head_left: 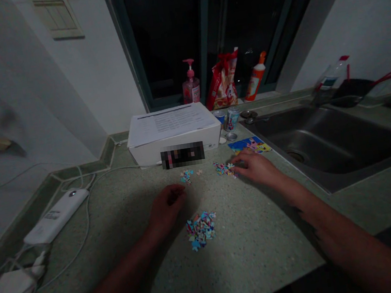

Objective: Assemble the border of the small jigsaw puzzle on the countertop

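Jigsaw puzzle pieces (201,230) are lying loose on a speckled green countertop (248,241), which is spreading across most of the scene. Behind it a dark-framed window (164,33) is filling much of the back wall, and on the right a metal sink (341,139) is sitting set into the counter. A white box (149,157) is resting near the back wall, and a printed sheet of paper (173,121) is covering its top. On the left a white rectangular device (57,216) is lying among pale cables. The left hand (168,207) is hovering or resting between the box and the nearest pile, its fingers curling in toward the thumb; whether it is pinching a piece I cannot tell. The right hand (255,167) is reaching in from the right, its fingers bending at the edge of the right-hand cluster (224,168); whether they are gripping a piece is also unclear. At the window a red bag (223,81) is standing between a pink pump bottle (192,89) and an orange bottle (255,81). A colourful picture card (251,144) is lying just beyond the right hand, near a small can (231,119). The biggest heap of pieces is lying nearest the person, a smaller cluster (186,176) is lying beyond the left hand, and one single piece (199,172) is lying just beside that cluster.
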A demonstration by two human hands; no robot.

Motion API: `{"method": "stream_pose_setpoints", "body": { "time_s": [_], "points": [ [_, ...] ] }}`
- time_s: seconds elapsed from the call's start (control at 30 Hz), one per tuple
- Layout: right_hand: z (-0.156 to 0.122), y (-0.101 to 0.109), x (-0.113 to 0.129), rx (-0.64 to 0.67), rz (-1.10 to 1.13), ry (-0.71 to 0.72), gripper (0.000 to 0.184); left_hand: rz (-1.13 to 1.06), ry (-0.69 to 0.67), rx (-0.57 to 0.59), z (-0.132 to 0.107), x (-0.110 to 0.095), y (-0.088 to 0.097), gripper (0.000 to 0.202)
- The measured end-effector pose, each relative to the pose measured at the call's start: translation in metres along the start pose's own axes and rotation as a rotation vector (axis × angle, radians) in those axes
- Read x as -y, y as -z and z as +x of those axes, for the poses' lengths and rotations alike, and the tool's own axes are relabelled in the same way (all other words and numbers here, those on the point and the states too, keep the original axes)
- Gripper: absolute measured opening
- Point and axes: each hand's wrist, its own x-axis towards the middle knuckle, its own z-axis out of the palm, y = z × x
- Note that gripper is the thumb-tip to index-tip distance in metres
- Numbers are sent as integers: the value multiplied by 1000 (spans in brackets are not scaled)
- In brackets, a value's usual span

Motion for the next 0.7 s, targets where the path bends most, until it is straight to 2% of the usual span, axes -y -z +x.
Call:
{"method": "stream_pose_setpoints", "body": {
  "time_s": [0.23, 0.33, 0.47, 0.6, 0.7],
  "points": [
    [0, -6, -1, 33, 8, 10, 17, -2, 7, -1, 1, 1, -1, 39],
    [0, -4, 5, 9, 3, 11, 20, -3, 8, 7, 1, 0, -1, 40],
    [6, -5, 33, -23, -27, 48, 23, -26, 5, 14, 1, -1, -2, 37],
    [24, -23, 74, 127, -143, 120, 25, -31, -12, 10, 1, 1, -3, 32],
    [38, -37, 96, 221, -239, 82, 27, -46, -28, 0, 1, 2, -4, 30]
  ]
}}
